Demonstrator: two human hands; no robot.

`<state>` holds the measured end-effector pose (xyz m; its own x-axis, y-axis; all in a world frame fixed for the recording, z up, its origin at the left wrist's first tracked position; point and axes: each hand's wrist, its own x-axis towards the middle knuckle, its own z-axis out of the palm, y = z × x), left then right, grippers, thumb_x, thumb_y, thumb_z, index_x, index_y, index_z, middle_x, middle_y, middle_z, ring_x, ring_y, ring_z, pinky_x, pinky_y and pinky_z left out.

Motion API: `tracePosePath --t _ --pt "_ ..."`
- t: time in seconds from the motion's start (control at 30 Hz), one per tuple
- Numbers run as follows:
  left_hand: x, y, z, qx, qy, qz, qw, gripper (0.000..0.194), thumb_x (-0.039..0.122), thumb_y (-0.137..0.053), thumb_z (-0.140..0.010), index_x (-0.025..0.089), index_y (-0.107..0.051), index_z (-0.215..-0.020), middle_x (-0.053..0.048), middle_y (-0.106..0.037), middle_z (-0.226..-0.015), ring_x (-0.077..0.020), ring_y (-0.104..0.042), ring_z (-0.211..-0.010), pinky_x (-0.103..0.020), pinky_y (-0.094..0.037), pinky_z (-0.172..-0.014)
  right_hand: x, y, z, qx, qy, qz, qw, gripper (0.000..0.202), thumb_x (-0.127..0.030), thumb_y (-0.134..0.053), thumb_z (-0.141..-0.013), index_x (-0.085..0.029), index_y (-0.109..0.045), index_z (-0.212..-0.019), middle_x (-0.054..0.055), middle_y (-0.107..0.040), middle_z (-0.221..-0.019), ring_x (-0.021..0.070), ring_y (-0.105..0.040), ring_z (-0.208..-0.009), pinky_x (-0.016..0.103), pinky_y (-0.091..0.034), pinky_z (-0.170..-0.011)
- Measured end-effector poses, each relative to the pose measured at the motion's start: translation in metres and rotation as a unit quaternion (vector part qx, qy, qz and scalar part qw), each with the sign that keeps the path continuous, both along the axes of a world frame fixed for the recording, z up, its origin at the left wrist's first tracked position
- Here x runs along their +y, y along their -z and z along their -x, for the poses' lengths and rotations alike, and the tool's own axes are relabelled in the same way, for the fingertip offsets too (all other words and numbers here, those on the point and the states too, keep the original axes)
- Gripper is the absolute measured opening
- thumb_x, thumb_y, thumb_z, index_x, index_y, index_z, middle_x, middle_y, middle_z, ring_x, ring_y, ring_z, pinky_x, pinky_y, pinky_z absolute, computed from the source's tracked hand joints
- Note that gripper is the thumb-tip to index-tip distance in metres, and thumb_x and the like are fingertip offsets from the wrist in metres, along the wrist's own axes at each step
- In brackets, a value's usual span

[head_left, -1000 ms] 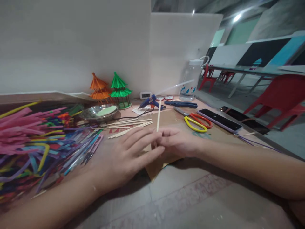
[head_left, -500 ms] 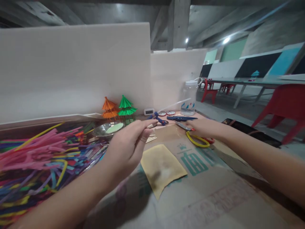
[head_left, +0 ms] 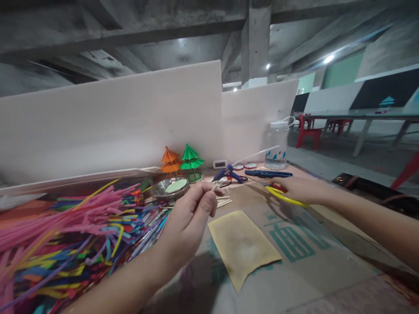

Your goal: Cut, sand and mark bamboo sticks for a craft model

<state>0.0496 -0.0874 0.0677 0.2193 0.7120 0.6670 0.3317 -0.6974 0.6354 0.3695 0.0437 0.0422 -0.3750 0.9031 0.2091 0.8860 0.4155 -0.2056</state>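
Between the thumb and fingers of my left hand [head_left: 191, 218] is a short pale stick [head_left: 215, 187], above the cardboard. More pale sticks [head_left: 224, 203] lie just behind that hand. My right hand [head_left: 294, 189] is closed on scissors with yellow and red handles [head_left: 284, 197], whose blades point left. In front of both hands a tan sheet [head_left: 244, 248] with a ragged lower edge lies flat on the printed cardboard [head_left: 278, 288]. A blue glue gun [head_left: 229, 173] rests behind the sticks.
Colourful pipe cleaners [head_left: 81, 218] pile up at the left. Behind stand a metal bowl [head_left: 157, 190], orange [head_left: 170, 161] and green [head_left: 191, 161] paper towers, a small white timer [head_left: 219, 164], a blue cutter [head_left: 268, 173] and a water bottle [head_left: 276, 146].
My left hand has closed its fingers on a stick. The scissors have been taken up in my right hand and turned. The view has tilted up and shifted left.
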Motion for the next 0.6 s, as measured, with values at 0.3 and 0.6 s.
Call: tracePosePath --t 0.3,0.6 --pt "0.012 0.002 0.003 0.003 0.000 0.025 1.000 0.028 0.040 -0.046 -0.103 0.019 -0.063 -0.100 0.001 -0.053 -0.074 -0.0127 -0.050 -0.069 -0.025 -0.041 -0.063 -0.071 -0.009 0.084 0.387 -0.237 0.130 0.882 0.040 -0.040 -0.056 -0.091 -0.026 -0.044 -0.127 0.003 -0.054 -0.093 0.0177 -0.056 -0.080 0.032 -0.051 -0.073" --pt "0.017 0.012 0.003 0.068 -0.028 0.041 0.997 0.032 0.041 -0.040 -0.105 0.020 -0.062 -0.095 0.002 -0.054 -0.072 -0.0132 -0.052 -0.070 -0.027 -0.039 -0.068 -0.086 0.027 0.114 0.486 -0.230 0.121 0.835 0.046 -0.058 -0.066 -0.087 -0.024 -0.049 -0.112 0.000 -0.049 -0.089 0.0135 -0.045 -0.075 0.027 -0.042 -0.067"
